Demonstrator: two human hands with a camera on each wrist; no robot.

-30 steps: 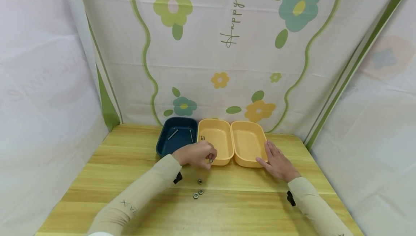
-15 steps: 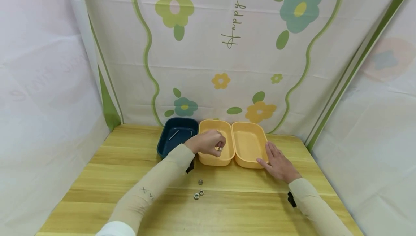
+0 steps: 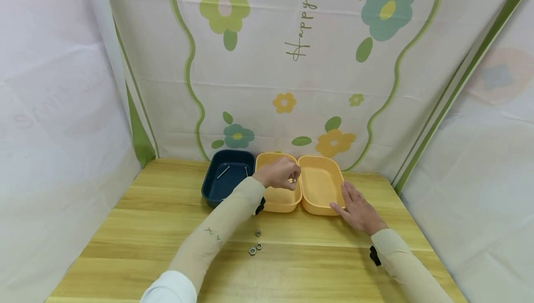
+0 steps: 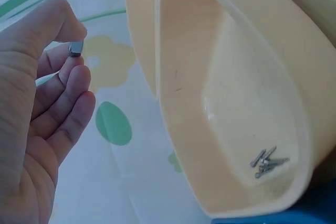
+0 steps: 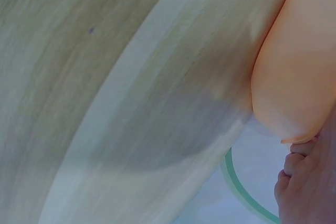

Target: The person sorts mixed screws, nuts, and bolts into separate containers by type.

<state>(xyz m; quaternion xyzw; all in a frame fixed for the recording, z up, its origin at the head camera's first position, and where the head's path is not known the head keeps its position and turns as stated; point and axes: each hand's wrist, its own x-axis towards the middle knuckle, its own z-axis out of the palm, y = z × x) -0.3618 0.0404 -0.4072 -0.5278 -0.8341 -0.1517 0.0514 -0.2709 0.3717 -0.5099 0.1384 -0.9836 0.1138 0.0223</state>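
My left hand (image 3: 278, 173) is over the middle yellow bin (image 3: 280, 203), near the wall it shares with the right yellow bin (image 3: 320, 185). Between thumb and fingertips it pinches a small metal nut (image 4: 76, 49), plain in the left wrist view. Several small screws (image 4: 266, 163) lie at one end of the middle bin. My right hand (image 3: 359, 210) rests with extended fingers against the right bin's outer side, its thumb at the front rim. In the right wrist view only the edge of that hand (image 5: 307, 182) shows beside the bin.
A dark blue bin (image 3: 214, 185) with a few long bolts (image 3: 223, 172) stands at the left of the row. On the wooden table (image 3: 300, 266) in front lie a large nut (image 3: 252, 251) and two smaller nuts. A printed cloth (image 3: 250, 76) hangs right behind the bins.
My left hand, pinching the nut, has moved right and away from me, from the middle bin's front left to near its right wall. The right hand stays put.
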